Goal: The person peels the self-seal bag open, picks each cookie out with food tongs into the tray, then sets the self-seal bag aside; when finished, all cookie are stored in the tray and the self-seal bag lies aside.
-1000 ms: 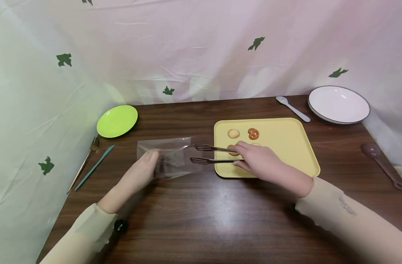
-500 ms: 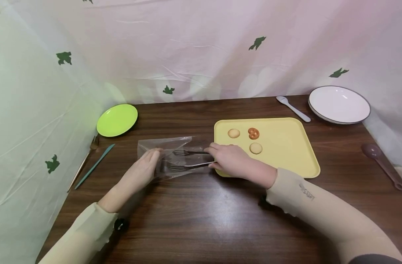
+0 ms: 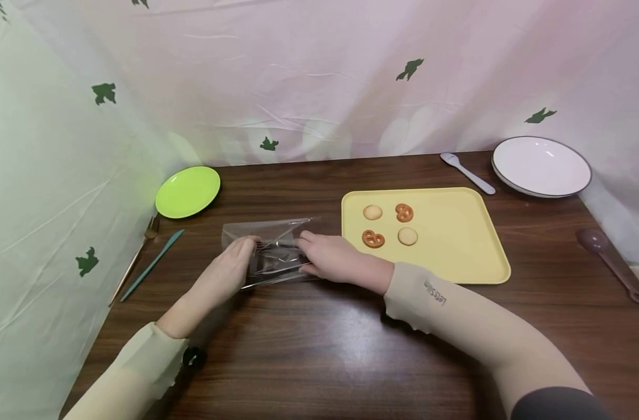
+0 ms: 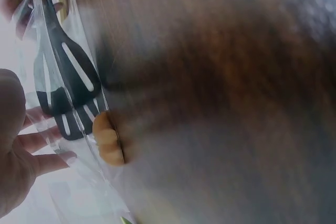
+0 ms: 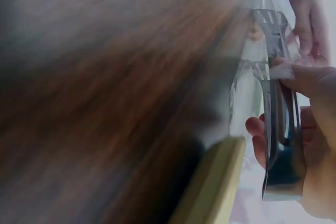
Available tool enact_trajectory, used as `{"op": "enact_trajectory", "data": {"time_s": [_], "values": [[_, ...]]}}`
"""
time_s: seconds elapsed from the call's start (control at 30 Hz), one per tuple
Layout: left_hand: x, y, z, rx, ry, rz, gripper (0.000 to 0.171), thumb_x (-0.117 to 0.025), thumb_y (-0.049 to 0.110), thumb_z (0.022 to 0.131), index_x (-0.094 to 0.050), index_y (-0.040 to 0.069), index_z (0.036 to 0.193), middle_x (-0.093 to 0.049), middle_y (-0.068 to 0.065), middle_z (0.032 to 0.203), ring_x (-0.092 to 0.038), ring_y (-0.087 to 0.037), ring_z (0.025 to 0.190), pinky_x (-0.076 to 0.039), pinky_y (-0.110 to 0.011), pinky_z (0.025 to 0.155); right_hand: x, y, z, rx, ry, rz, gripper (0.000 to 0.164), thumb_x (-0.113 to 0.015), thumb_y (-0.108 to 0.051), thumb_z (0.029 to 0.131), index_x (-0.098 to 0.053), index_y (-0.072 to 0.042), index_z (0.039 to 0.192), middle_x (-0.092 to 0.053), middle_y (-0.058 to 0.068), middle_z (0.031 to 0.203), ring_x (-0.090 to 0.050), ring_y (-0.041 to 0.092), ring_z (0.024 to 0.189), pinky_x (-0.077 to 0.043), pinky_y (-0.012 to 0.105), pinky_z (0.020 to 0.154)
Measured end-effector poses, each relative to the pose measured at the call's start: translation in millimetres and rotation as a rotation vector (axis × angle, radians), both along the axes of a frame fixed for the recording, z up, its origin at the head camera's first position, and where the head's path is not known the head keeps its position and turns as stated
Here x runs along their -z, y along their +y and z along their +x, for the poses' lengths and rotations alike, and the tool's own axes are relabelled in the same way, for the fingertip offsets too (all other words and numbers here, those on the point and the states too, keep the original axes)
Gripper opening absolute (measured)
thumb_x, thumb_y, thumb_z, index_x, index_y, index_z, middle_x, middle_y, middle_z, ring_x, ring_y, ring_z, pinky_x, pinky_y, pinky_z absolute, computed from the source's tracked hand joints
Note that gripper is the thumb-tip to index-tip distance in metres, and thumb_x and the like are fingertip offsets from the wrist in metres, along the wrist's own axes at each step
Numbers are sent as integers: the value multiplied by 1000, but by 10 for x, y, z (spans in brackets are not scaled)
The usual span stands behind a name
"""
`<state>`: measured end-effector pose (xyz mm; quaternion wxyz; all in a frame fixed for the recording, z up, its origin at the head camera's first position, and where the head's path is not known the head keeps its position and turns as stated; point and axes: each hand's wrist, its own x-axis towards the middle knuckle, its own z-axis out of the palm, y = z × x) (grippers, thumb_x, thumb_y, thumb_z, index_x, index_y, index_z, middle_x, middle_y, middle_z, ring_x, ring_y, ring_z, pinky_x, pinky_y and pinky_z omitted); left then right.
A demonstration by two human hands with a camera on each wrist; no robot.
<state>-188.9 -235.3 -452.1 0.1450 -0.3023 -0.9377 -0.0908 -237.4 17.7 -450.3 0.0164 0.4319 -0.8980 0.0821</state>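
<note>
My left hand [image 3: 227,268] grips a clear plastic bag [image 3: 234,231] left of the yellow tray. Slotted metal tongs [image 4: 65,72] reach into the bag, their handle held by my right hand [image 3: 334,258] at its mouth. The bent end of the tongs [image 5: 283,182] shows in the right wrist view. Inside the bag, near the tongs' tips, a tan, lobed, baked-looking piece [image 4: 108,140] appears in the left wrist view. On the tray [image 3: 450,233] lie two pretzels, a near one [image 3: 373,238] and a far one [image 3: 404,212], and two round biscuits, one front [image 3: 407,236], one back [image 3: 372,212].
A green plate [image 3: 188,192] stands at the back left, with a gold fork [image 3: 136,259] and a teal knife [image 3: 153,265] before it. At the right are a pale spoon [image 3: 466,173], a white dish [image 3: 541,166] and a brown spoon [image 3: 610,262].
My right hand has moved left from over the tray, sliding the tongs deeper into the bag and uncovering the near pretzel and biscuit. My left hand has stayed nearly still.
</note>
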Motion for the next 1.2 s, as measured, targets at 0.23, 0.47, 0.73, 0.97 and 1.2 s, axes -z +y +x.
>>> {"op": "enact_trajectory", "data": {"time_s": [0.23,0.47,0.73,0.97,1.2], "values": [[13,-8,-1,-30,-26,-5,25,-36,-5,95,-46,-2,118,-54,-20,124,-53,-31,117,-47,-44,93,35,-162,-25,4,-76,-32,61,-66,-46,85,-48,-19,137,-54,-2,121,-64,19,96,-55,37,69],[-3,-18,-1,-39,-37,-5,27,-37,-5,95,-45,-3,120,-54,-20,124,-52,-32,118,-46,-45,96,45,-217,-62,16,-116,-111,52,-70,-40,84,-57,-20,130,-57,-5,127,-63,19,104,-55,38,73],[18,-26,-1,-24,-5,16,25,-43,-5,93,-47,-4,118,-56,-21,121,-53,-32,116,-47,-45,93,23,-178,-85,52,-110,-139,44,-72,-39,82,-63,-24,123,-62,-7,116,-65,18,99,-55,39,71],[32,-54,-8,-11,1,12,31,-48,-13,86,-47,-3,115,-56,-23,117,-54,-33,114,-49,-45,88,-47,53,-77,84,-109,-138,42,-71,-38,82,-64,-23,121,-62,-9,108,-65,16,92,-54,37,71],[34,-52,-5,-23,-21,11,28,-54,-6,88,-47,-1,114,-55,-21,120,-53,-32,115,-50,-45,88,-130,419,-22,111,-162,-124,46,-71,-38,83,-63,-18,123,-63,-5,108,-60,10,77,-50,31,61]]}}
